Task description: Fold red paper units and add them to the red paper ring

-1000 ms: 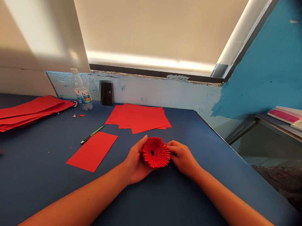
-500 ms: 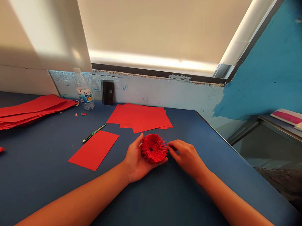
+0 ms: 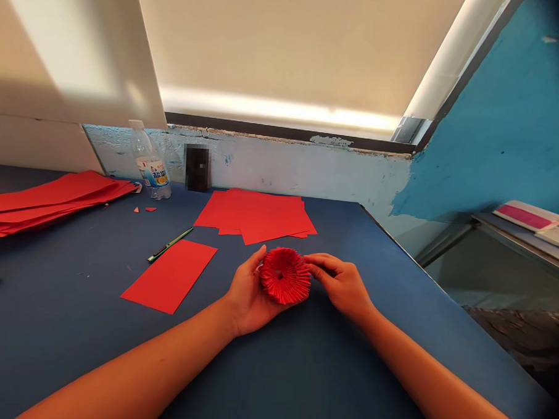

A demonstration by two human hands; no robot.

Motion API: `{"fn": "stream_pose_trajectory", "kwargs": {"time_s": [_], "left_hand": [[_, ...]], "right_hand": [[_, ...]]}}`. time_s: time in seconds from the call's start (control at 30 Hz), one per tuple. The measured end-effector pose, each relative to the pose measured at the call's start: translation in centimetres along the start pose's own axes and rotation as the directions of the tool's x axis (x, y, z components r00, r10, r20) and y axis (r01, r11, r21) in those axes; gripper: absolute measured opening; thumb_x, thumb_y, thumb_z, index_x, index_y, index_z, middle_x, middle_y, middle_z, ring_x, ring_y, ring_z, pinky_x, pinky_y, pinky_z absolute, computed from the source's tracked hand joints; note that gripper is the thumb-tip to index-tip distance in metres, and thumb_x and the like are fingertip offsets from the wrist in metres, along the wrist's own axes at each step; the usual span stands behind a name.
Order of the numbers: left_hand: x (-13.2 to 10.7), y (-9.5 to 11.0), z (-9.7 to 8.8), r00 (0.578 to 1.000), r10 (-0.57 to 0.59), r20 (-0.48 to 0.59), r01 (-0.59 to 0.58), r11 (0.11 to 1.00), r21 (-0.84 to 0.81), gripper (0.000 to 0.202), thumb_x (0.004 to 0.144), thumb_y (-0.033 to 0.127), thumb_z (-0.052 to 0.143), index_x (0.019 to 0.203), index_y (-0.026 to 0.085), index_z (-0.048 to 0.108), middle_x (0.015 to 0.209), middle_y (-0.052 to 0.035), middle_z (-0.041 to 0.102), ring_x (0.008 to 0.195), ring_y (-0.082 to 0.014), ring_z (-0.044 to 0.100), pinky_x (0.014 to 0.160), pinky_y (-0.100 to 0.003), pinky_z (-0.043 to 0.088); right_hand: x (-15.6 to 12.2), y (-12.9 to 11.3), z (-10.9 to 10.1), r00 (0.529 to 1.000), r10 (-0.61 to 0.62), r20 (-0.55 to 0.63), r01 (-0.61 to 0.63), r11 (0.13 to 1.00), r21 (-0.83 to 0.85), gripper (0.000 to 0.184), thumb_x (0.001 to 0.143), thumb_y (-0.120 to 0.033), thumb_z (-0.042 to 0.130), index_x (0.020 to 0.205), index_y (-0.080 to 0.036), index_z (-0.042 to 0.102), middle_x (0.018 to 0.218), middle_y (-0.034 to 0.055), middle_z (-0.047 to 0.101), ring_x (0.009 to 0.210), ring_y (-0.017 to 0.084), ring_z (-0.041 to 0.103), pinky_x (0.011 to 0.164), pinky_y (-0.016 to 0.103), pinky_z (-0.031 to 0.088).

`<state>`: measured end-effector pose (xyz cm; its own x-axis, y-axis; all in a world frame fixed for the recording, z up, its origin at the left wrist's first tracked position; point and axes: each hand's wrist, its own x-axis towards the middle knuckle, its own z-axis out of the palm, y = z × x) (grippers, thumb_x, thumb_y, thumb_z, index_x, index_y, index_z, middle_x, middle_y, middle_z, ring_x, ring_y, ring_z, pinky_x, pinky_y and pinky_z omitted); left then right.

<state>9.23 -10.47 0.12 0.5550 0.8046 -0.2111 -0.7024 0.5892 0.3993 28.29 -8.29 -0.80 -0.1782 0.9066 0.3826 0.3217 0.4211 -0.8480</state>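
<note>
A round red pleated paper rosette (image 3: pixel 291 283), with a small dark hole in its middle, rests in my left hand (image 3: pixel 249 301). The left palm lies under it, and the thumb curls up along its left side. From the right, my right hand (image 3: pixel 345 289) reaches in with thumb and forefinger pinched on the rosette's outer folds. Its other fingers are bent and partly hidden. Left of the hands lies a single red paper sheet (image 3: pixel 172 276), with a green utility knife (image 3: pixel 170 245) along its upper left edge.
A stack of red sheets (image 3: pixel 258 215) lies at the back of the blue table (image 3: pixel 291 377). More long red paper strips (image 3: pixel 53 196) spread at the far left. A plastic bottle (image 3: pixel 154 170) and a dark pixelated object (image 3: pixel 198 169) stand by the wall. Red scraps lie near the bottle.
My right hand has moved slightly left, bringing its fingertips onto the rosette's edge folds. The left hand still holds the rosette. The whole view has shifted a little.
</note>
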Motion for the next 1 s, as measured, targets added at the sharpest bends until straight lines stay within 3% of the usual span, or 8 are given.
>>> {"fn": "stream_pose_trajectory", "kwargs": {"time_s": [0.17, 0.3, 0.4, 0.57, 0.73, 1.0], "left_hand": [[-0.1, 0.1, 0.2, 0.999, -0.028, 0.024, 0.028, 1.0, 0.009, 0.043, 0.086, 0.05, 0.049, 0.1, 0.013, 0.064, 0.105, -0.0151, 0.064, 0.096, -0.0302, 0.061, 0.092, -0.053, 0.043], [-0.2, 0.1, 0.3, 1.0, 0.027, -0.008, -0.027, 0.999, 0.034, 0.042, 0.086, 0.05, 0.049, 0.105, 0.015, 0.063, 0.106, -0.0131, 0.063, 0.099, -0.0298, 0.06, 0.092, -0.053, 0.043], [-0.3, -0.1, 0.3, 0.999, 0.04, 0.021, -0.042, 0.996, 0.08, 0.042, 0.086, 0.051, 0.05, 0.108, 0.018, 0.062, 0.11, -0.0126, 0.062, 0.102, -0.0296, 0.059, 0.092, -0.052, 0.043], [-0.4, -0.4, 0.3, 0.996, 0.002, 0.094, -0.018, 0.985, 0.173, 0.046, 0.087, 0.054, 0.047, 0.113, 0.018, 0.061, 0.113, -0.0129, 0.061, 0.103, -0.0276, 0.058, 0.092, -0.05, 0.043], [-0.6, -0.4, 0.7, 0.995, -0.015, 0.099, -0.005, 0.979, 0.203, 0.047, 0.087, 0.057, 0.044, 0.115, 0.022, 0.06, 0.114, -0.0098, 0.06, 0.097, -0.0258, 0.059, 0.092, -0.056, 0.042], [-0.4, -0.3, 0.3, 0.988, -0.085, 0.129, 0.054, 0.973, 0.226, 0.056, 0.086, 0.061, 0.04, 0.116, 0.018, 0.06, 0.11, -0.0113, 0.063, 0.097, -0.0258, 0.06, 0.093, -0.052, 0.042]], "right_hand": [[0.1, 0.3, -0.3, 0.998, 0.033, 0.059, -0.037, 0.996, 0.08, 0.019, 0.079, -0.034, 0.068, 0.093, -0.022, 0.074, 0.099, 0.0058, 0.068, 0.093, 0.024, 0.063, 0.085, 0.037, 0.05], [0.2, 0.4, -0.5, 0.989, 0.127, -0.071, -0.113, 0.977, 0.179, 0.023, 0.072, -0.036, 0.075, 0.088, -0.02, 0.075, 0.095, 0.0063, 0.069, 0.083, 0.022, 0.063, 0.077, 0.035, 0.053], [0.0, -0.1, -0.3, 0.963, 0.23, -0.137, -0.172, 0.924, 0.341, 0.027, 0.07, -0.036, 0.077, 0.09, -0.018, 0.074, 0.09, 0.0062, 0.07, 0.075, 0.019, 0.063, 0.076, 0.034, 0.053], [-0.4, -1.3, 0.7, 0.929, 0.347, -0.133, -0.22, 0.802, 0.556, 0.031, 0.066, -0.034, 0.082, 0.09, -0.016, 0.074, 0.089, 0.0078, 0.071, 0.083, 0.02, 0.065, 0.08, 0.034, 0.053], [-0.5, -1.2, 1.1, 0.895, 0.427, -0.131, -0.246, 0.715, 0.654, 0.031, 0.063, -0.033, 0.084, 0.087, -0.015, 0.073, 0.084, 0.007, 0.072, 0.081, 0.018, 0.066, 0.081, 0.031, 0.053], [-0.8, -1.1, 1.5, 0.886, 0.459, -0.068, -0.272, 0.633, 0.725, 0.032, 0.063, -0.033, 0.084, 0.087, -0.016, 0.071, 0.087, 0.007, 0.072, 0.082, 0.02, 0.067, 0.082, 0.033, 0.054]]}}
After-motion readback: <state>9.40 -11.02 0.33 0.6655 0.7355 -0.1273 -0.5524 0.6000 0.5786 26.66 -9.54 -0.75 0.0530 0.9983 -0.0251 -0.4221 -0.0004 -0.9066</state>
